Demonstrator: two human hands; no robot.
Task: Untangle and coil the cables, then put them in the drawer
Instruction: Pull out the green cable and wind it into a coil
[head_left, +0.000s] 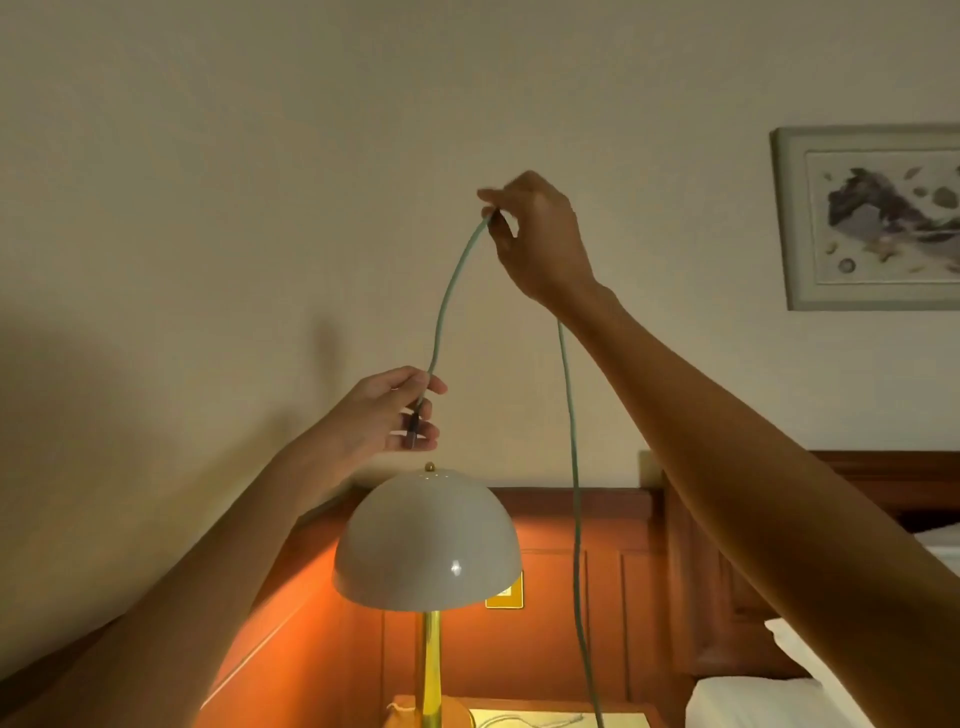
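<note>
My right grip is raised high against the wall and pinches the green cable between thumb and fingertips. My left grip sits lower, its fingers curled about the same cable close to its end. Behind and below stands the wooden headboard, with a lit lamp in front of it; the lamp's dome is just under my left grip but apart from it. The cable rises from the left grip in a smooth arc to the right pinch, passes behind the right wrist, and hangs in one long free run down to the surface at the bottom edge. Where it ends there I cannot tell; something pale and cord-like lies on the surface, too dim to identify. No drawer is in view. Assessment: the cable looks light and soft, with a cloth-like sheath that should give fair friction. It holds a gentle curve rather than a kink, so it should coil readily in loose loops and resist tight ones. It is best held on the sheath, drawing the hanging run up loop by loop into the left grip. The dark plug, resting against my left fingers, is the one rigid part. It should serve as the anchor for the coil and should not be bent at its neck.
</note>
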